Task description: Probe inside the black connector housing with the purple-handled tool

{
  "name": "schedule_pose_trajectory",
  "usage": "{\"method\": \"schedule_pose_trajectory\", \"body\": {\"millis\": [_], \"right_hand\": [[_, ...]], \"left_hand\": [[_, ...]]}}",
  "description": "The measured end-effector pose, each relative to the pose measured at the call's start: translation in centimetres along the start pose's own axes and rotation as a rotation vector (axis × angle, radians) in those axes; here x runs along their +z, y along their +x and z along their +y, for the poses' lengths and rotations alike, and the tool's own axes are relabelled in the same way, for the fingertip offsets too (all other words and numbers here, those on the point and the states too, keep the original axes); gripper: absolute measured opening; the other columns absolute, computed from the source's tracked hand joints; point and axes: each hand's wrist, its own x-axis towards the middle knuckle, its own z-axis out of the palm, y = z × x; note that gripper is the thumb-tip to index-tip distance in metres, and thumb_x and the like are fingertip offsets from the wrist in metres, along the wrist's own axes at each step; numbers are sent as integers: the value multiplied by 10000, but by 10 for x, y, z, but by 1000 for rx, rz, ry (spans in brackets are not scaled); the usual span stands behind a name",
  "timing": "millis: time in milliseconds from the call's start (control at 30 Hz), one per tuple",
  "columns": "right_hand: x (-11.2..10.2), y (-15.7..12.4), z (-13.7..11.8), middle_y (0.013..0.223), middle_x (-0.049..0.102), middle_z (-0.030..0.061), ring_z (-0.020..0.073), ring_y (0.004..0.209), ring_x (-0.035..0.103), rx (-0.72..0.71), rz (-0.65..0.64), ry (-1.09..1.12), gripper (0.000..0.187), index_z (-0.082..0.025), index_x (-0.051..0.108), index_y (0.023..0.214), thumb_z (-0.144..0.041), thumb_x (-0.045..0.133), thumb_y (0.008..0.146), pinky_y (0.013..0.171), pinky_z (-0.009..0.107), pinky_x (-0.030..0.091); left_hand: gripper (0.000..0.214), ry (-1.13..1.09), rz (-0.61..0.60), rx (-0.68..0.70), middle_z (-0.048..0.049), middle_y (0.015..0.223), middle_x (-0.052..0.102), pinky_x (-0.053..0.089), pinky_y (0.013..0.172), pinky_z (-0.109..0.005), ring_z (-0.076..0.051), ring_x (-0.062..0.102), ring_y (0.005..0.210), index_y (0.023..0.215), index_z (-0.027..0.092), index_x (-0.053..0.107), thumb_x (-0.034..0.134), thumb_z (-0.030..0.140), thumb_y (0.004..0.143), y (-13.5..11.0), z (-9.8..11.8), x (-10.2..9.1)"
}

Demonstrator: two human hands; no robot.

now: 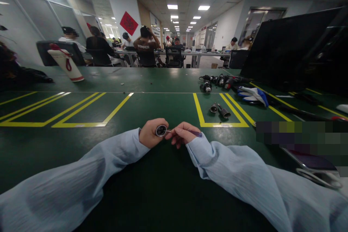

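Note:
My left hand point(152, 132) is wrapped round a round metal connector point(160, 131), whose dark face with several holes and shiny rim points towards me. In my right hand point(185, 133) lies a slim screwdriver point(197, 133) with a purple handle. Its thin shaft reaches left to the connector's face; whether the tip sits inside a hole is too small to tell. Both hands are just above the green table, close together. Two loose metal connector parts point(213, 108) lie beyond my right hand, inside a yellow-taped box.
Several black cabled connectors point(208, 86) lie farther back on the green table point(152, 105), beside blue-and-white gloves point(252, 95). A large black screen point(288, 47) stands at right, a phone point(312, 159) nearer me. At far left is a white tumbler point(66, 64). People sit beyond the table.

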Motion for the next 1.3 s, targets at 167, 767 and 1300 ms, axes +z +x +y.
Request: {"method": "schedule_pose_trajectory", "body": {"millis": [167, 767, 1300], "right_hand": [[0, 0, 0, 732, 689, 52, 102, 543, 559, -17, -1, 2, 196, -161, 525, 675, -335, 576, 749, 447, 206, 422], [-4, 2, 1, 690, 685, 46, 98, 549, 578, 38, -21, 28, 175, -147, 528, 672, -298, 571, 749, 441, 184, 425], [-1, 0, -1, 687, 682, 36, 86, 513, 551, 24, 38, -60, 173, -156, 522, 662, -299, 551, 756, 439, 188, 405]], "left_hand": [[98, 36, -2, 13, 25, 559, 464, 339, 466, -195, -85, 423, 502, 631, 161, 455, 478, 192, 721, 0, 0, 1], [137, 57, -5, 5, 27, 563, 458, 338, 471, -192, -85, 425, 507, 634, 157, 455, 490, 226, 748, 0, -1, 1], [106, 101, -15, -2, 20, 573, 479, 349, 476, -187, -86, 444, 515, 645, 150, 473, 493, 198, 738, 0, -2, 2]]}}
